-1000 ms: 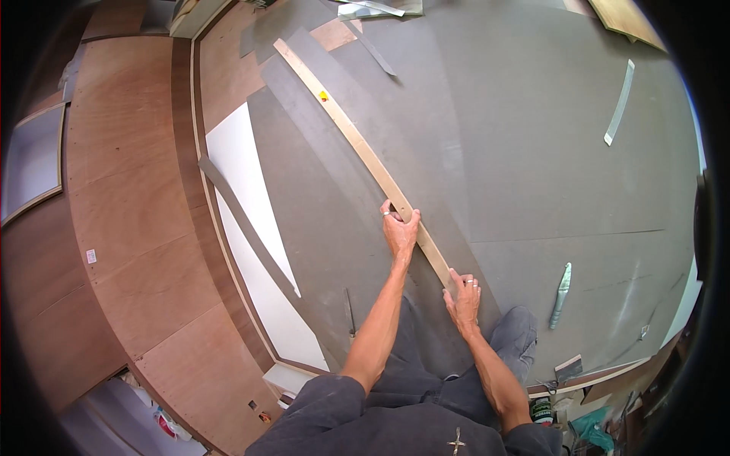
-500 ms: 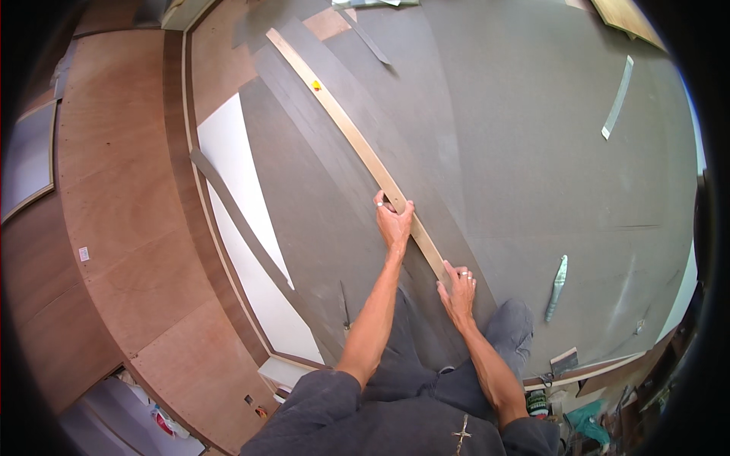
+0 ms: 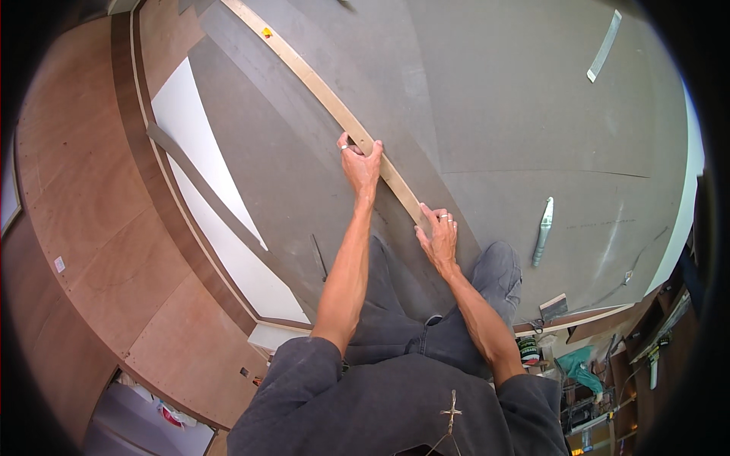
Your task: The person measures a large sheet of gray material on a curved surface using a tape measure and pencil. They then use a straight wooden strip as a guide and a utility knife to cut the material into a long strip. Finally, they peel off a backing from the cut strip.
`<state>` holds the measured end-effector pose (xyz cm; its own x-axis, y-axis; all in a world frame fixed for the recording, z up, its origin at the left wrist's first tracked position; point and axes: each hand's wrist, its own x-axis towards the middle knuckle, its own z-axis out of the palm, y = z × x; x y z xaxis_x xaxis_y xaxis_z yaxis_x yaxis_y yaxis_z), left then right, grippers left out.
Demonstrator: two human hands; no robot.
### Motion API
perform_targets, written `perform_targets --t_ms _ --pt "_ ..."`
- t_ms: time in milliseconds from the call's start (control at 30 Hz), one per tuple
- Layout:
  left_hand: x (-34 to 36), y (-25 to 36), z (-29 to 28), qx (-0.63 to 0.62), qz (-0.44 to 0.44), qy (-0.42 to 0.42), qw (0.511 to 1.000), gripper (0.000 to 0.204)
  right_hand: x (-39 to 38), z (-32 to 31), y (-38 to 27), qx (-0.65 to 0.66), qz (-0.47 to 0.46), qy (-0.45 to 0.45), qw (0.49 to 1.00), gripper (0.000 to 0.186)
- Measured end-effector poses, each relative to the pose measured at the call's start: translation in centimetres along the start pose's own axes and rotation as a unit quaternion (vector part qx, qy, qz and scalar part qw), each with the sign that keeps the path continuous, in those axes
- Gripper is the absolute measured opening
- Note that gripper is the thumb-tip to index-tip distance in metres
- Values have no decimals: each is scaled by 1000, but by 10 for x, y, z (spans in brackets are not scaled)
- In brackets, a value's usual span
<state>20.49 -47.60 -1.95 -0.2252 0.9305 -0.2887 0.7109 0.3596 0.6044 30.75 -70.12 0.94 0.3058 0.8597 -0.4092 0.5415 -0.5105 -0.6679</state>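
Note:
A long wooden batten (image 3: 310, 76) runs slantwise from the far left to just in front of my knees, with a small yellow mark on its far part. My left hand (image 3: 360, 163) grips it partway along, thumb and fingers on either side. At its near end, my right hand (image 3: 438, 235) is closed round the edges. Beneath lies a grey sheet surface (image 3: 517, 137), with long grey strips under and beside the batten. To the right of my right hand rests a utility knife (image 3: 544, 232) with a pale grip. A thin dark tool (image 3: 318, 257) lies left of my left forearm.
A narrow grey strip (image 3: 205, 188) crosses a white panel (image 3: 190, 121) at the left. Brown wooden panels (image 3: 99, 205) stand beyond it. A pale strip (image 3: 605, 47) lies far right, a dark scraper-like piece (image 3: 553, 306) near right. Tools and a green bag (image 3: 579, 366) clutter the lower right.
The view has shifted, so the whole scene sits higher and further left. Both hands keep their grip on the batten, which shows little movement against the grey sheet.

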Motion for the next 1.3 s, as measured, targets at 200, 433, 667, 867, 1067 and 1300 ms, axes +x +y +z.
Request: perform_targets --t_ms 200,433,667,867,1067,1300 --pt "1 3 -5 -15 -9 -27 999 81 1 0 2 6 -4 5 1000 67" --pt "-3 15 -10 -26 -38 -50 998 81 0 3 5 4 -1 2 1000 68" --pt "0 -1 -7 -40 -15 -32 999 82 1 2 1 2 -15 3 1000 68" --pt "-1 6 -8 -25 -7 -33 999 82 0 4 5 -3 -6 4 1000 68" --pt "1 1 -7 -34 -1 -36 999 85 -2 6 4 -11 -17 12 1000 68" --pt "-3 8 -18 -87 6 -88 992 97 3 -20 1 -25 -44 20 999 65"
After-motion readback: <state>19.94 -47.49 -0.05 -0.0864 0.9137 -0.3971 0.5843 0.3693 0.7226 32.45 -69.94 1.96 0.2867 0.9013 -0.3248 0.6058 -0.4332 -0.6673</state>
